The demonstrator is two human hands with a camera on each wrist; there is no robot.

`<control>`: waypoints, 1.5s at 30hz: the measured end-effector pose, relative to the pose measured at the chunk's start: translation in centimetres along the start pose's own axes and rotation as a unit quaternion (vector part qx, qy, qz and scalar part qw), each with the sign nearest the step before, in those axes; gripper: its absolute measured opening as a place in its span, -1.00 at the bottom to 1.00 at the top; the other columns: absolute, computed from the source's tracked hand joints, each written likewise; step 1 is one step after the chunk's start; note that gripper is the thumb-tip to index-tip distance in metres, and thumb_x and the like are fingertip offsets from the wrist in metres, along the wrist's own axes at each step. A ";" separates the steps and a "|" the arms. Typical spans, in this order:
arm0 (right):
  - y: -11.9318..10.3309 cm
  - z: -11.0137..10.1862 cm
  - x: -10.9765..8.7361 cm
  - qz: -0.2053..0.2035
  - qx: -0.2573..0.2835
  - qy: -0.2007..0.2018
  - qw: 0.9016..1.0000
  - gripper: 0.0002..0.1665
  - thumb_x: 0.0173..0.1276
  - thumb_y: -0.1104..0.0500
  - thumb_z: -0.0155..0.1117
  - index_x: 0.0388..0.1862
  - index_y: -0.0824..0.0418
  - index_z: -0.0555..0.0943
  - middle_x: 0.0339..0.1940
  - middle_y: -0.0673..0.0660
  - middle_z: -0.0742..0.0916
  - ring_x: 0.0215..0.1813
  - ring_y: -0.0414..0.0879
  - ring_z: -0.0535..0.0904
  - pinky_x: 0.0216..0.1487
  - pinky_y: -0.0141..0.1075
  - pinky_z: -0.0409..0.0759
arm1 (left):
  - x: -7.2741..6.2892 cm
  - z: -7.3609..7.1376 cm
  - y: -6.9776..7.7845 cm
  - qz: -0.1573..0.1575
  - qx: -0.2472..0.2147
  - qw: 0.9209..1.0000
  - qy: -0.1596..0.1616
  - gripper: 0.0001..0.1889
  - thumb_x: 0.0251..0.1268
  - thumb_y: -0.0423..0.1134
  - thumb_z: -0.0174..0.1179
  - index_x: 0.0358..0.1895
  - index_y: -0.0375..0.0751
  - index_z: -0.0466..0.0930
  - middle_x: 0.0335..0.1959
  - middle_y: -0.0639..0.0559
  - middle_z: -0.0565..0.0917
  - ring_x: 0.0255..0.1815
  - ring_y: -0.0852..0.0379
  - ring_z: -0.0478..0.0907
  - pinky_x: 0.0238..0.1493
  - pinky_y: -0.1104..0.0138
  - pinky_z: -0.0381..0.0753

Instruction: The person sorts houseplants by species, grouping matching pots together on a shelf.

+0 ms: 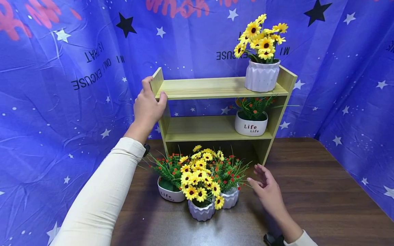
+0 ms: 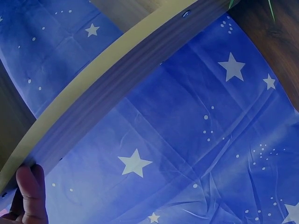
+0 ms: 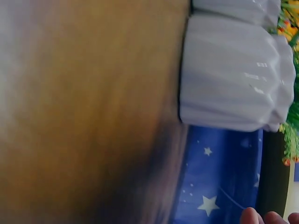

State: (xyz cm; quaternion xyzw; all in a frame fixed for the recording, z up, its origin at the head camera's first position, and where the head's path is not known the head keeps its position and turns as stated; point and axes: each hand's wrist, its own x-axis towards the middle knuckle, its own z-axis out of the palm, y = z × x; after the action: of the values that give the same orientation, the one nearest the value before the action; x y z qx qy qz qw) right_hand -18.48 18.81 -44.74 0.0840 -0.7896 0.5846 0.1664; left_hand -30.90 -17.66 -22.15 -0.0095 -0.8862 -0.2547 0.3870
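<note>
Left grip (image 1: pixel 149 107) clasps the shelf (image 1: pixel 200 88), apparently steadying it, while a red-flowered pot (image 1: pixel 230 200) stands just left of the empty, relaxed right grip (image 1: pixel 269 192); the next move likely calls for grasping that pot.

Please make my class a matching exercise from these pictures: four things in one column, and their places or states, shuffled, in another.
1. Left hand
2. Right hand
3. Shelf unit
4. Highest potted plant

A. Standing on the table, behind three potted plants
B. Near those three plants, holding nothing
C. Up top, toward the right
D. Gripping an upper left corner

Pairs: 1-D, 2-B, 3-A, 4-C
</note>
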 end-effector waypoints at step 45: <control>1.5 5.6 -2.0 0.077 -0.081 -0.150 0.982 -0.03 -0.25 0.00 0.59 0.19 0.16 0.35 -0.11 0.05 0.63 -0.02 -0.10 0.51 0.02 -0.16 0.39 | -0.1 0.1 0.1 0.003 0.001 1.000 0.005 -0.44 0.19 0.06 -0.02 0.24 0.05 0.07 -0.20 -0.31 0.56 -0.32 -0.34 0.54 -0.36 -0.08 0.42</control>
State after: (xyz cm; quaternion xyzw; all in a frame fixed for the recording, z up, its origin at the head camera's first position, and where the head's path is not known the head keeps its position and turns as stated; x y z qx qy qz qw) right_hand -18.04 13.79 -48.25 0.0954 -0.8545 0.5106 0.0067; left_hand -30.88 -17.52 -22.24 -0.0106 -0.8845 -0.2528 0.3920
